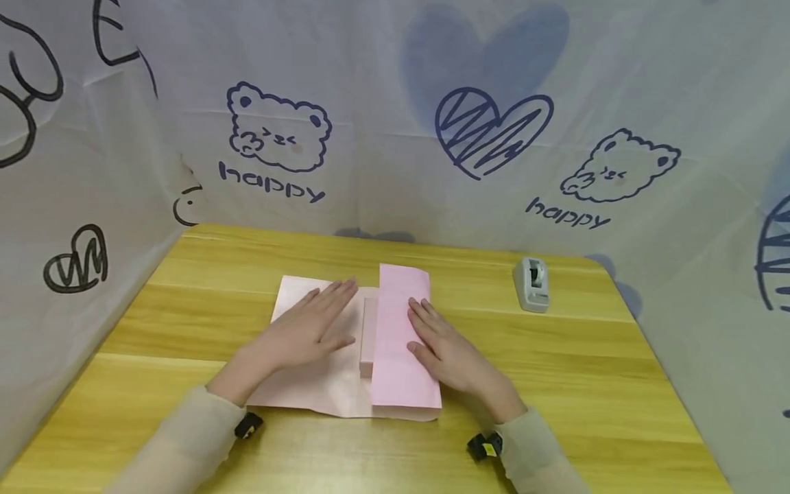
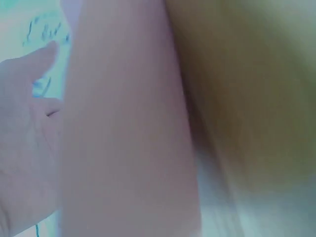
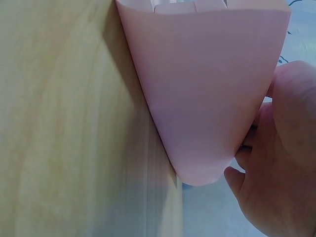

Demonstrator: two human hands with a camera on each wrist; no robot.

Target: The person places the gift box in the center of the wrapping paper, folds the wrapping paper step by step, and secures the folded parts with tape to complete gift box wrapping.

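Observation:
A sheet of pink paper (image 1: 327,394) lies on the table, its right side folded over a small pale pink box (image 1: 368,333). Part of the box shows beside the flap; the rest is hidden under it. My right hand (image 1: 449,350) rests its extended fingers on the flap's right side. In the right wrist view the paper (image 3: 205,89) curves up from the table in a rounded bend, with the fingers against its upper side. My left hand (image 1: 305,333), fingers extended and thumb spread, is over the paper's left part, left of the box.
A white tape dispenser (image 1: 532,285) stands at the right rear of the wooden table (image 1: 586,384). Behind the table hangs a white cloth (image 1: 382,123) with bear and heart drawings, and more cloth hangs along both sides.

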